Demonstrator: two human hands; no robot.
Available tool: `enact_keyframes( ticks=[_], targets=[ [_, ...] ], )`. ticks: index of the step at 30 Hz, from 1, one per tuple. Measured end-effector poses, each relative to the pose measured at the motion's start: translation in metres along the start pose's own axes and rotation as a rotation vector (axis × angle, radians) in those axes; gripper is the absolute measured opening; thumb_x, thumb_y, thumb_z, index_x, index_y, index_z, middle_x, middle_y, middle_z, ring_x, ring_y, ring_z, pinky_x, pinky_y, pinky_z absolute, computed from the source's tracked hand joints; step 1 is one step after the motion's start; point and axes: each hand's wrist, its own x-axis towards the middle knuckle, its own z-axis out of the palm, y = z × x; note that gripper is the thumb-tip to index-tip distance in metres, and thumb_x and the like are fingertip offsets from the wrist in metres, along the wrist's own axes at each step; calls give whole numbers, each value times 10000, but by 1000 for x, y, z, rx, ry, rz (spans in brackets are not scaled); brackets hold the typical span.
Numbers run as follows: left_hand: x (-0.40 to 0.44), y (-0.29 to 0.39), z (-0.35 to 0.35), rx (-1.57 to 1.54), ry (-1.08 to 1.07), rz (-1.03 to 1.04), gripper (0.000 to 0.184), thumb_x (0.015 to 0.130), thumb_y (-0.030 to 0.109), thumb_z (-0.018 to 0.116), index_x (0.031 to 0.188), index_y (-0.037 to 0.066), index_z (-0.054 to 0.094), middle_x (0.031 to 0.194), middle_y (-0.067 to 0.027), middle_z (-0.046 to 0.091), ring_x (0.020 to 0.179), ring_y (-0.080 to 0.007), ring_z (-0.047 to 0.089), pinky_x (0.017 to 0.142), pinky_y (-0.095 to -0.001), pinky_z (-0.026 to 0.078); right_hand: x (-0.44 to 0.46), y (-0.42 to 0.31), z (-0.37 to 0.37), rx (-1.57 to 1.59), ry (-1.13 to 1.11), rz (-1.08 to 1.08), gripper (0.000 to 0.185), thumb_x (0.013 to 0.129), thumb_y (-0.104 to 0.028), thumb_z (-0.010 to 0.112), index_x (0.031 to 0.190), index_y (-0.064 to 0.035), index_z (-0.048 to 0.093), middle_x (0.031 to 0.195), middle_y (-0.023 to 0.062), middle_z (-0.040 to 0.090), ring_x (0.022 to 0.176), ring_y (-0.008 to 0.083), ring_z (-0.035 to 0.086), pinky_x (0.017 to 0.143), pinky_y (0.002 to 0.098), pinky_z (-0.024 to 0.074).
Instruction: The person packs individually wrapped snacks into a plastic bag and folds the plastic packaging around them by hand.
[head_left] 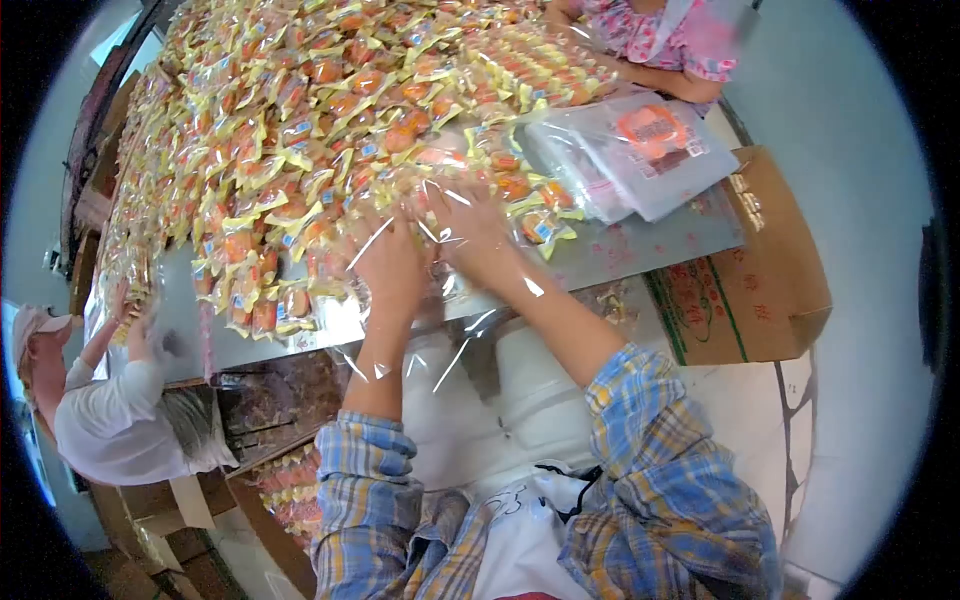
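My left hand (388, 255) and my right hand (472, 228) are side by side at the table's near edge. A clear plastic bag (455, 290) with bright glare lies over both hands and reaches back along my forearms. Through the film, my fingers curl over individually wrapped orange snacks (405, 135) at the front of a large pile. The snack packets have clear wrappers with yellow ends. Glare partly hides the fingertips and exactly which packets they hold.
Flat printed plastic bags (650, 150) are stacked on the table (600, 250) at right, above an open cardboard box (745, 290). A co-worker (120, 410) in white handles packets at left. Another person's arm (670, 80) rests at the far right edge.
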Motion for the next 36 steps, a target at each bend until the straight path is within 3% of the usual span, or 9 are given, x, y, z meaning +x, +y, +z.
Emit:
enact_keyframes(
  ticks=[3, 8, 12, 21, 23, 28, 30, 33, 36],
  targets=[
    [3, 22, -30, -53, -182, -161, 747, 789, 469, 846, 1403, 131, 589, 1405, -173, 548, 1283, -380, 560, 1073, -630, 396, -8, 12, 14, -85, -42, 70, 533, 870, -168, 672, 1363, 14, 588, 1463, 194, 583, 1413, 349, 500, 1178, 501, 361],
    [-6, 18, 9, 94, 170, 54, 738, 806, 301, 820, 1484, 215, 542, 1394, -111, 573, 1306, -352, 575, 1096, -737, 296, -7, 25, 30, -101, -1, 15, 421, 924, -139, 615, 1335, -47, 603, 1262, 136, 645, 1301, 305, 570, 1089, 491, 432],
    [-2, 8, 27, 99, 210, 118, 682, 855, 356, 728, 1505, 242, 555, 1452, -147, 588, 1302, -375, 586, 997, -567, 466, -10, 27, 23, -138, 16, -30, 554, 895, -242, 681, 1404, -61, 559, 1303, 147, 634, 1281, 349, 570, 1074, 497, 421],
    [-4, 8, 9, -222, 37, 36, 622, 888, 308, 696, 1427, 32, 551, 1428, -179, 600, 1300, -373, 578, 1035, -544, 464, -2, 9, 12, 65, -189, -207, 699, 816, -264, 736, 1477, -130, 554, 1549, 102, 543, 1478, 294, 447, 1258, 569, 220],
    [-2, -10, 26, -366, 54, 6, 619, 891, 303, 674, 1421, 14, 536, 1356, -209, 627, 1266, -404, 588, 1024, -558, 470, 7, 2, 5, 162, -158, -163, 733, 772, -272, 737, 1469, -123, 564, 1473, 108, 603, 1406, 315, 515, 1241, 553, 274],
    [2, -32, -7, -579, 2, 220, 714, 677, -85, 745, 1351, -40, 513, 1150, -268, 618, 1089, -486, 599, 888, -521, 519, 15, -3, 9, 180, -183, -160, 691, 788, -276, 754, 1435, -115, 574, 1405, 155, 620, 1360, 342, 540, 1223, 574, 315],
    [-1, -30, -7, -513, 82, 239, 642, 741, -64, 691, 1360, -37, 522, 1193, -256, 631, 1149, -466, 587, 935, -512, 512, 18, -6, 22, 93, -137, -173, 519, 758, -340, 752, 1209, -85, 710, 1399, 158, 617, 1341, 388, 530, 1169, 554, 353],
    [-14, -21, -14, -329, 215, 135, 572, 789, 1, 708, 1346, 30, 585, 1262, -201, 650, 1232, -405, 582, 1063, -502, 447, 13, -21, 45, -282, -185, -201, 473, 900, -237, 623, 1359, -122, 632, 1412, 186, 604, 1370, 402, 506, 1231, 587, 279],
    [-31, -13, -34, -88, 166, -123, 582, 841, 158, 735, 1399, 82, 585, 1357, -151, 635, 1237, -354, 589, 1142, -505, 349, 11, -24, 38, -23, -121, -168, 405, 978, -228, 532, 1349, -106, 639, 1421, 231, 589, 1394, 434, 477, 1180, 594, 329]
  ],
)
